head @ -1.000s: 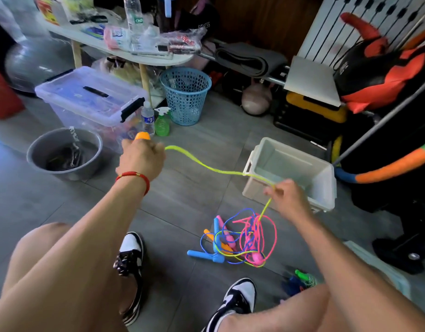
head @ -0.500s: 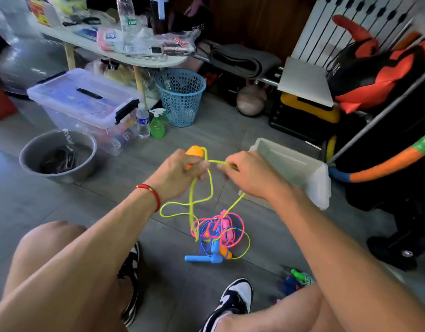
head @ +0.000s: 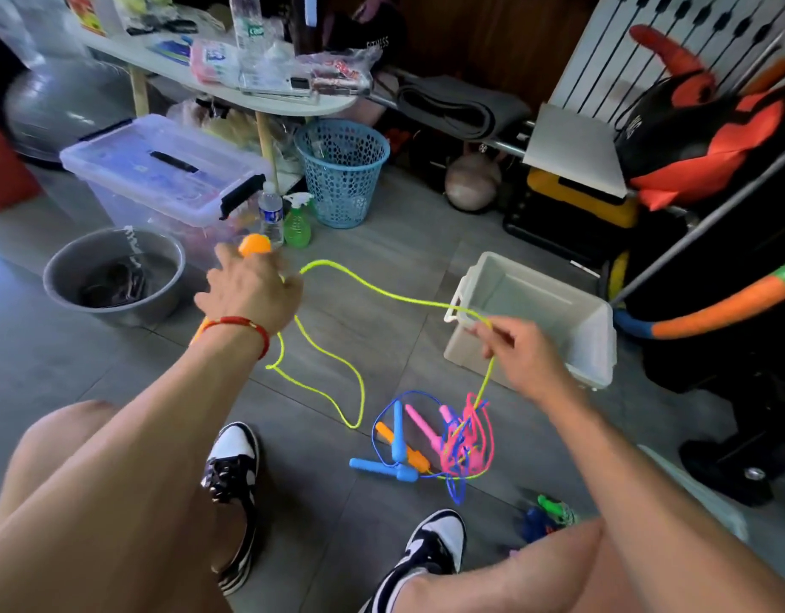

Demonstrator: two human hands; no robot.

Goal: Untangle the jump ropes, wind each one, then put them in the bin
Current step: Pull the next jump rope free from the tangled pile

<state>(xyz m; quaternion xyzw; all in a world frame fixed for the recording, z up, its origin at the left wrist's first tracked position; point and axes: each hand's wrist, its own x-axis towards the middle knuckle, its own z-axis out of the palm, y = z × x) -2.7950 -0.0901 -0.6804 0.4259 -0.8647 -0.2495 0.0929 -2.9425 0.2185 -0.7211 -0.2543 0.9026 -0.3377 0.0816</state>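
My left hand (head: 253,292) grips an orange handle (head: 254,246) of the yellow-green jump rope (head: 373,292). The rope runs rightward to my right hand (head: 521,351), which pinches it in front of the white bin (head: 596,342). A slack loop of the same rope hangs from my left hand down to the floor. From my right hand the rope drops into the tangle (head: 463,440) of pink, blue and yellow rope on the floor. Blue handles (head: 384,468), pink handles (head: 421,429) and a second orange handle (head: 401,446) lie in that pile.
A grey basin (head: 112,276) sits at the left, a clear lidded storage box (head: 160,174) behind it. A blue mesh basket (head: 342,170), a water bottle and a green spray bottle (head: 297,221) stand by a low table. Exercise gear crowds the right. My shoes (head: 231,480) flank the pile.
My hands, close together half a second ago, have spread apart, stretching a length of yellow-green rope between them. A wound loop now hangs from my left hand.
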